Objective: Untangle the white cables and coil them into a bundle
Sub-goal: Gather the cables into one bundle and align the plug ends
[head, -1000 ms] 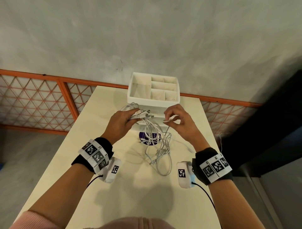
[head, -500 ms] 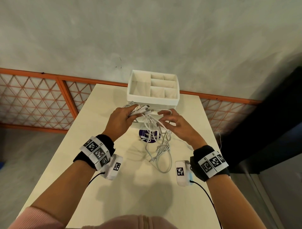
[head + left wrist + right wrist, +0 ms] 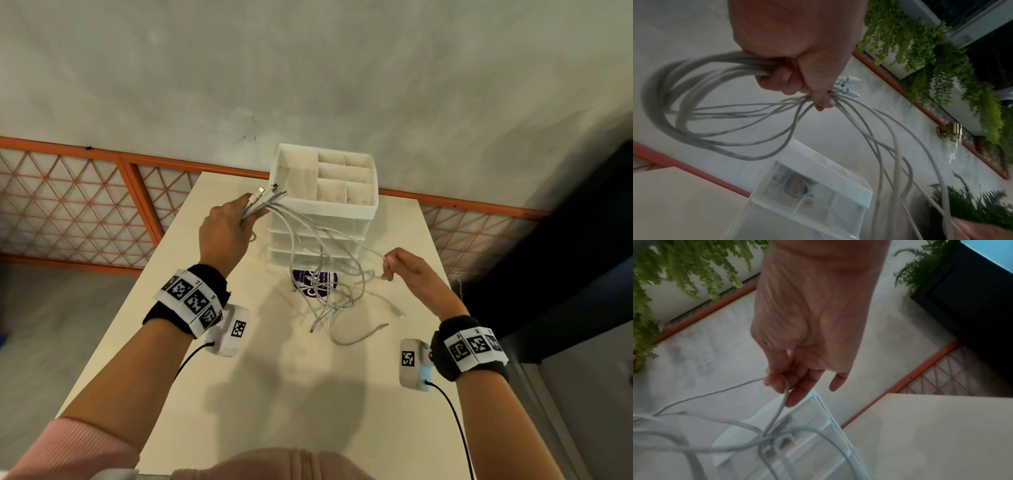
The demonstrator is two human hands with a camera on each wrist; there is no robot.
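Note:
Several white cables (image 3: 322, 270) hang in a loose tangle over the table. My left hand (image 3: 233, 222) is raised at the left and grips a bunch of them just below their connector ends (image 3: 269, 193), which fan out past the fist. The left wrist view shows the fist (image 3: 797, 76) closed round the strands, with looped cable (image 3: 701, 116) sagging below. My right hand (image 3: 399, 265) is lower at the right and pinches a single cable (image 3: 784, 395) between thumb and fingers. That strand runs taut toward the bunch. Loose cable tails (image 3: 356, 337) lie on the table.
A white drawer organiser (image 3: 325, 205) with open top compartments stands at the table's far end, right behind the cables. A purple round sticker (image 3: 313, 279) lies on the cream table (image 3: 274, 394) under the tangle. An orange lattice railing (image 3: 85, 212) runs behind.
My left hand has lifted the bunch up and to the left. My right hand has pulled one cable out to the right and down, so the hands are now far apart.

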